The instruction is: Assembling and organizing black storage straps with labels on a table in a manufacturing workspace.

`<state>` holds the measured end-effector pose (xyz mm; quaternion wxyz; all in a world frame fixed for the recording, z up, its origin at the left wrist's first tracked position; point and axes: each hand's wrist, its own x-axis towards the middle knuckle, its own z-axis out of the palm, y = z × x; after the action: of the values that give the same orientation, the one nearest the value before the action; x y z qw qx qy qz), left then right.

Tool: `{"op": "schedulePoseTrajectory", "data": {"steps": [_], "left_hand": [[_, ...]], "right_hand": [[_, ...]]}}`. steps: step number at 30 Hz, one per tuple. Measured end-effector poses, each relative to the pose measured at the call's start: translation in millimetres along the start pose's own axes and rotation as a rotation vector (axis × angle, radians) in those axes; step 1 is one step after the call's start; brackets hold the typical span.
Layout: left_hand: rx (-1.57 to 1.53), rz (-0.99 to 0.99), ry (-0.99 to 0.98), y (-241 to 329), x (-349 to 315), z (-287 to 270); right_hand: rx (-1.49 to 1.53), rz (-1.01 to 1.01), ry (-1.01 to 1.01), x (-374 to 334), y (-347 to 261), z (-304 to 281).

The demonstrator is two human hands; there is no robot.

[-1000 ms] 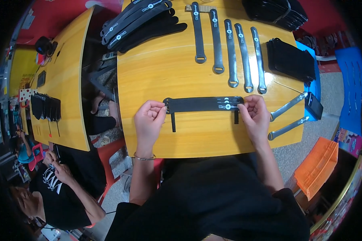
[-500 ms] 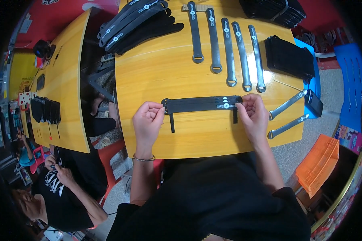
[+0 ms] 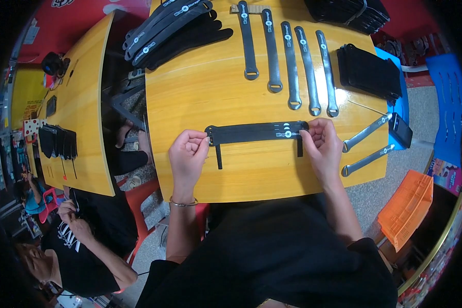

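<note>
A flat black bundle of storage straps (image 3: 244, 135) with white print lies level between my hands, close above or on the table. My left hand (image 3: 187, 156) pinches its left end, where small holes show. Thumb and fingers of my right hand (image 3: 323, 149) close on the other end. Below the bundle stick out two narrow black strips, a left strip (image 3: 219, 158) and a right strip (image 3: 300, 149). Beyond my hands, several single straps with slotted ends lie in a row, one of them a grey-black strap (image 3: 291, 66). Two more, including a slanted strap (image 3: 367, 133), rest right of my right hand.
Loose straps form a pile (image 3: 174, 33) at the far left of the yellow table (image 3: 190, 97). A black stack (image 3: 369, 72) and a tied bundle (image 3: 351, 13) sit far right. An orange crate (image 3: 405, 208) stands beyond the right edge. A person (image 3: 82, 241) sits at the left.
My hands and the strap bundle stay in nearly the same place. The seated person's hands at the left have shifted slightly.
</note>
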<state>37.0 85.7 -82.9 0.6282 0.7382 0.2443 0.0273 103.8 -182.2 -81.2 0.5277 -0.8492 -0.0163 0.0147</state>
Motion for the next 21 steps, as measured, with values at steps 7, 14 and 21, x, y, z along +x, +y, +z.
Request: {"op": "schedulePoseTrajectory", "data": {"steps": [7, 14, 21], "left_hand": [[0.014, 0.003, 0.0, 0.0, -0.6, -0.4], [0.005, 0.01, -0.001, -1.1, -1.1, -0.4], [-0.003, 0.03, 0.005, -1.7, -1.0, 0.9]], "right_hand": [[-0.026, -0.005, 0.005, -0.1, 0.6, 0.5], [-0.087, -0.018, 0.029, -0.8, -4.6, 2.2], [-0.145, -0.042, 0.038, -0.9, -6.9, 1.8]]}}
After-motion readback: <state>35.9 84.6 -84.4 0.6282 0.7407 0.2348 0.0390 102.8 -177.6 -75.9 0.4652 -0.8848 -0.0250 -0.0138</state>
